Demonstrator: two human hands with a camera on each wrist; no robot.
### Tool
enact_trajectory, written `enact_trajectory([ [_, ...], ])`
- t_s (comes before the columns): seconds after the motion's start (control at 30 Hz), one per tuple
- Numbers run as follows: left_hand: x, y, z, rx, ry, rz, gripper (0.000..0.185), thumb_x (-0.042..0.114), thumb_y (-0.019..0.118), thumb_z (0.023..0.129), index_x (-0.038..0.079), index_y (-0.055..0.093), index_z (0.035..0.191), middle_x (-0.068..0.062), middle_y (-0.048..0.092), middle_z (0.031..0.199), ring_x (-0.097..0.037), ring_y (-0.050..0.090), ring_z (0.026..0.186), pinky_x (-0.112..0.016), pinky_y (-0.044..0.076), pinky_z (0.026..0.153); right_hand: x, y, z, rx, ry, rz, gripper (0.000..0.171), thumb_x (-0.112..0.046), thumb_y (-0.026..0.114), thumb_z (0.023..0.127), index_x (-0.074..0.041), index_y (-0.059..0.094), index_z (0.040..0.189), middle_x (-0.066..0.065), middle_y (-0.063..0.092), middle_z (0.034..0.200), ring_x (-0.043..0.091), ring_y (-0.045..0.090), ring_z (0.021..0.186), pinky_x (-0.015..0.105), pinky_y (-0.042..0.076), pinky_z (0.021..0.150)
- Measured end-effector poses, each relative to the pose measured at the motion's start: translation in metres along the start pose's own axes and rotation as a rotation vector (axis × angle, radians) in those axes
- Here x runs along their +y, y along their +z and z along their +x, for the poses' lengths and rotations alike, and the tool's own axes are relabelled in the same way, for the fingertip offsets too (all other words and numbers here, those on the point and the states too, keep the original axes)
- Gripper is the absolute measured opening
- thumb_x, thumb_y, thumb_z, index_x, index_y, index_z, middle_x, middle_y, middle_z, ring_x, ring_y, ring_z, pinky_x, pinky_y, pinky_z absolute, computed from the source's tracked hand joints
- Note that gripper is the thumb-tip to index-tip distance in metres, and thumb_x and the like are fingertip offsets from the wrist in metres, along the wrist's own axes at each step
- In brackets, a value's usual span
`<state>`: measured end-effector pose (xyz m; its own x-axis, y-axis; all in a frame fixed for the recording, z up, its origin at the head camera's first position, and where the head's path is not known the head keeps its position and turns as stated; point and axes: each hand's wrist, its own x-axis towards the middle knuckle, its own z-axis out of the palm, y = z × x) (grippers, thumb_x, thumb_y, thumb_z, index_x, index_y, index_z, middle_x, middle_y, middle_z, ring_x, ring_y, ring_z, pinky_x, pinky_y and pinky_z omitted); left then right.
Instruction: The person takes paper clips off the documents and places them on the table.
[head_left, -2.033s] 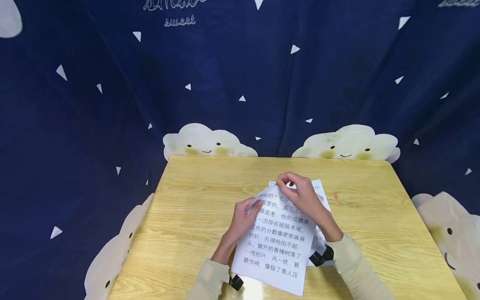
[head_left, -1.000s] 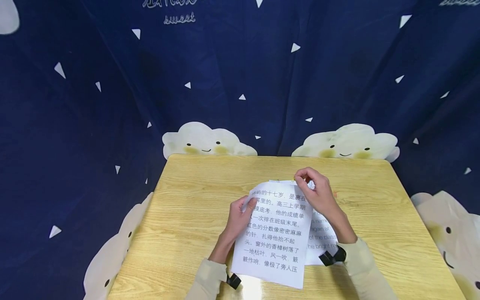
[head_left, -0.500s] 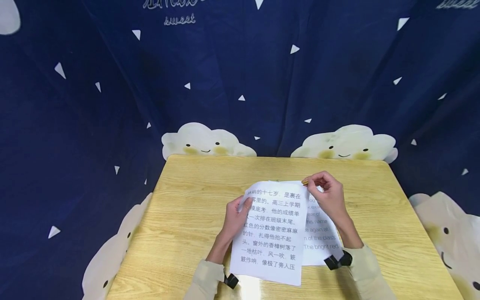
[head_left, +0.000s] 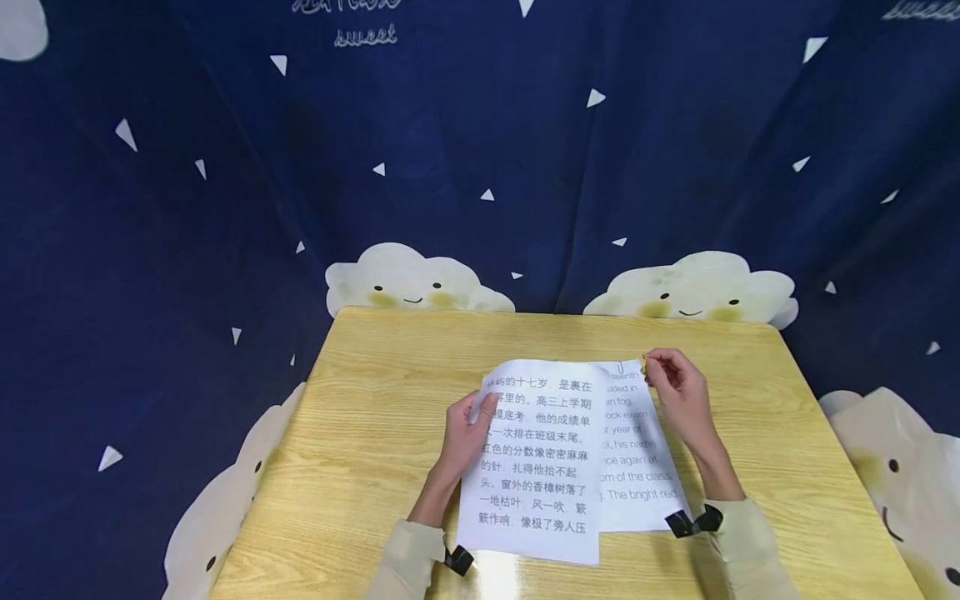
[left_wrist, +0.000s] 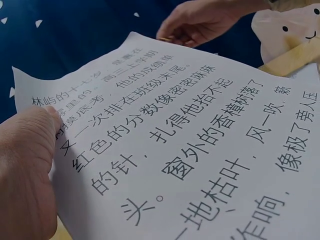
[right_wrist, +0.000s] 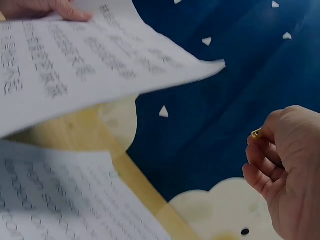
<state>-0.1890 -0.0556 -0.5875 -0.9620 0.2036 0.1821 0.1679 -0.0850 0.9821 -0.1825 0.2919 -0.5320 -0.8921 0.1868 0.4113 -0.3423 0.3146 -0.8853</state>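
My left hand (head_left: 465, 433) (left_wrist: 25, 170) pinches the upper left edge of a white sheet of Chinese text (head_left: 540, 458) (left_wrist: 190, 150) (right_wrist: 60, 60), thumb on top, and holds it slightly off the table. Half under it, flat on the wood, lies a sheet of English text (head_left: 637, 450) (right_wrist: 50, 200) with a small clip (head_left: 622, 367) at its top edge. At that sheet's top right corner my right hand (head_left: 663, 375) (right_wrist: 285, 165) (left_wrist: 200, 22) is curled, pinching a small gold paper clip (head_left: 643, 360) (right_wrist: 256, 133) clear of both sheets.
The papers lie on a light wooden table (head_left: 375, 400), with bare wood to the left, right and back. A dark blue curtain (head_left: 480, 150) with white triangles and cloud faces surrounds the table closely on three sides.
My right hand has drawn away to the right from the top of the sheets with the gold clip. The Chinese sheet has slid left, uncovering more of the English sheet.
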Motion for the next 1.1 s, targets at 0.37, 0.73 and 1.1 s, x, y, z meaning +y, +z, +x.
enact_trajectory([
  [0.37,-0.004,-0.007,-0.002,0.038,-0.002,0.006,0.034,0.031,0.058,0.109,0.0,0.072,0.113,-0.017,0.072,0.082,-0.018,0.066,0.055,-0.029,0.055,0.046,0.047,-0.023,-0.004,0.073,0.176,-0.129,0.019,0.008,0.058,0.102,0.016,0.064,0.118,-0.012,0.063,0.085,0.0,0.062,0.07,0.011,0.054,0.061],
  [0.73,-0.013,-0.015,-0.001,0.073,-0.013,0.031,0.034,0.033,0.057,0.109,0.004,0.073,0.115,-0.018,0.072,0.08,-0.018,0.064,0.053,-0.027,0.052,0.045,0.094,-0.05,-0.002,0.122,0.337,-0.362,0.021,-0.003,0.063,0.101,0.007,0.066,0.12,0.01,0.07,0.094,-0.004,0.058,0.073,0.01,0.048,0.058],
  [1.1,-0.016,-0.026,-0.001,0.109,-0.001,0.059,0.034,0.032,0.056,0.11,0.002,0.073,0.111,-0.015,0.071,0.077,-0.018,0.062,0.052,-0.028,0.051,0.044,0.122,-0.056,-0.002,0.173,0.43,-0.596,0.02,-0.004,0.057,0.094,0.005,0.068,0.109,0.015,0.067,0.09,0.013,0.055,0.073,0.017,0.039,0.061],
])
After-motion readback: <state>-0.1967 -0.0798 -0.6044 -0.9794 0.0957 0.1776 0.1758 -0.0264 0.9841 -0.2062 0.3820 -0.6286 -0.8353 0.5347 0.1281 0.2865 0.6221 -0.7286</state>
